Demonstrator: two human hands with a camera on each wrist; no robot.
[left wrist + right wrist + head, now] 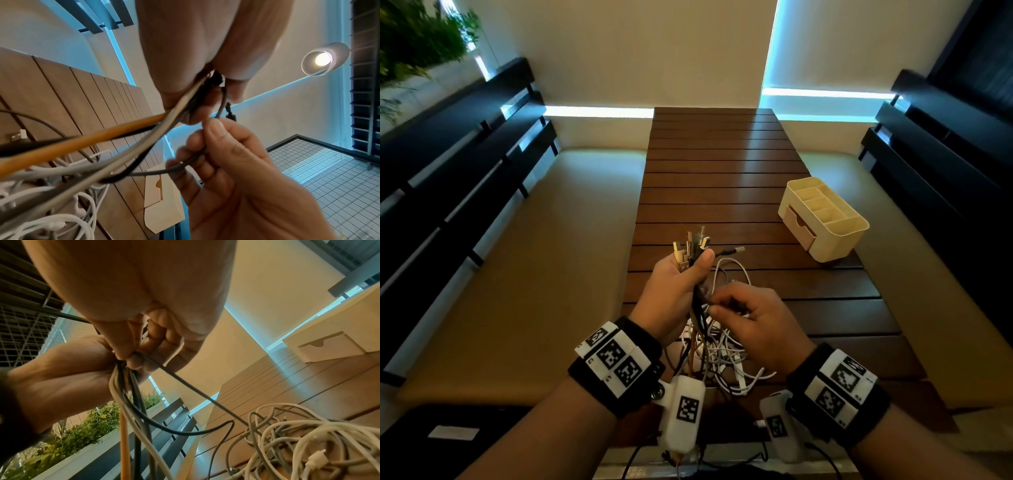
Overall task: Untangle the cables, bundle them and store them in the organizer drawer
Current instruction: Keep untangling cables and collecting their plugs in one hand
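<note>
My left hand (692,264) is raised over the wooden table (722,192) and grips a bunch of cable ends (690,245), plugs pointing up. Orange, grey, black and white cables (107,134) run down from that fist to a tangle of mostly white cables (724,359) on the table. Just below the left fist, my right hand (714,305) pinches one thin dark cable (185,382) between thumb and fingertips (213,128). That cable runs down into the tangle (308,444). The cream organizer (839,240) stands at the right, its small drawer (799,224) pushed in.
The table is narrow and slatted, with tan bench cushions (534,274) on both sides and dark slatted backrests (465,154) beyond. Plants (417,37) stand at the far left. A lit lamp (322,58) hangs overhead. Black wires trail off the table's near edge.
</note>
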